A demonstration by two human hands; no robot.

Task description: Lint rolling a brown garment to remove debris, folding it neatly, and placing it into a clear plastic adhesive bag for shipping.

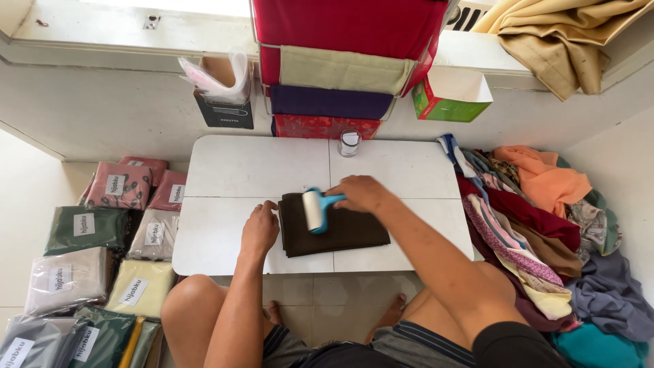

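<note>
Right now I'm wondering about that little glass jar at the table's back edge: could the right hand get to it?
Probably yes. The right hand holds the lint roller on the brown cloth; bare tabletop lies between it and the jar.

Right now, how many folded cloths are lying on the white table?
1: a dark brown folded cloth near the table's front edge, left hand pressing it, right hand running a lint roller over it.
</note>
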